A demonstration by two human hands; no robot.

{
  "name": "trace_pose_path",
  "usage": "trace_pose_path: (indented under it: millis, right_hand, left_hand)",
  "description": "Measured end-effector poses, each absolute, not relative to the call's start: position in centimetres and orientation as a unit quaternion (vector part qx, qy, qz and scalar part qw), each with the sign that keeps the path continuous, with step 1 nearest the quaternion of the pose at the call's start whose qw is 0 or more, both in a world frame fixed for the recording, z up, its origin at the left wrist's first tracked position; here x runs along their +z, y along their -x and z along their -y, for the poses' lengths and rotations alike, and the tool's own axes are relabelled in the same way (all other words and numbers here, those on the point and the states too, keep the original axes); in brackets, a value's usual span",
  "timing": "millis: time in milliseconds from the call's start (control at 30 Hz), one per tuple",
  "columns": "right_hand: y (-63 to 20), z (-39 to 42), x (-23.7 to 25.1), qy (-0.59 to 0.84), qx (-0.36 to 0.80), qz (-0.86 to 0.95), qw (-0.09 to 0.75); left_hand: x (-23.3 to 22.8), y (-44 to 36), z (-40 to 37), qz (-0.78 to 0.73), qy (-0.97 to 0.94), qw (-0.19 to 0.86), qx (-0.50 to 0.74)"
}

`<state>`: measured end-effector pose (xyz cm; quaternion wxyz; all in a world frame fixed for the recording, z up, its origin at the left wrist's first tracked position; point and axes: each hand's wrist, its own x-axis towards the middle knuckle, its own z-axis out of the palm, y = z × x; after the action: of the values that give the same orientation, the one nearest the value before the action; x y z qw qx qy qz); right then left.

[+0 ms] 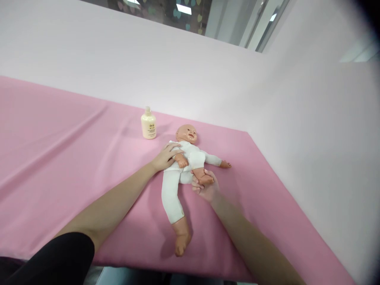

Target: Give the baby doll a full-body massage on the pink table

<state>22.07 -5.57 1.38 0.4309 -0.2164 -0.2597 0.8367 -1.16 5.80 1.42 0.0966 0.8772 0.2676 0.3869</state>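
Plastic baby doll point(187, 158) in white cloth suit lay on pink cloth point(74, 150); left hand point(165, 157) rested flat on its chest, right hand point(204, 186) gripped one foot. Probably light, floppy-limbed; best held by torso.

A baby doll point(185, 158) in a white bodysuit lies on its back near the middle of the frame, on pink cloth, head toward the upper right. One leg stretches toward the lower edge, bare foot down; the other foot is raised at its hip.
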Motion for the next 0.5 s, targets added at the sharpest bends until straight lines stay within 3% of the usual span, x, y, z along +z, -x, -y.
trace_pose_path:
  millis: [233,300,433,500]
  right_hand:
    - [-22.2,6.5,1.0,0.15,0.846,0.373,0.349]
    - [-22.3,6.7,0.6,0.138,0.853,0.413,0.287]
    - [-22.6,7.1,0.3,0.122,0.877,0.458,0.08]
    - [-22.7,7.2,0.3,0.135,0.878,0.457,0.043]
  left_hand:
    - [-0.9,1.0,-7.8,-0.357,-0.711,0.212,0.568]
    - [-1.6,1.2,-8.6,-0.385,-0.645,0.262,0.606]
    - [-2.6,1.6,-9.9,-0.399,-0.563,0.314,0.652]
    - [-2.7,1.7,-10.2,-0.41,-0.537,0.321,0.664]
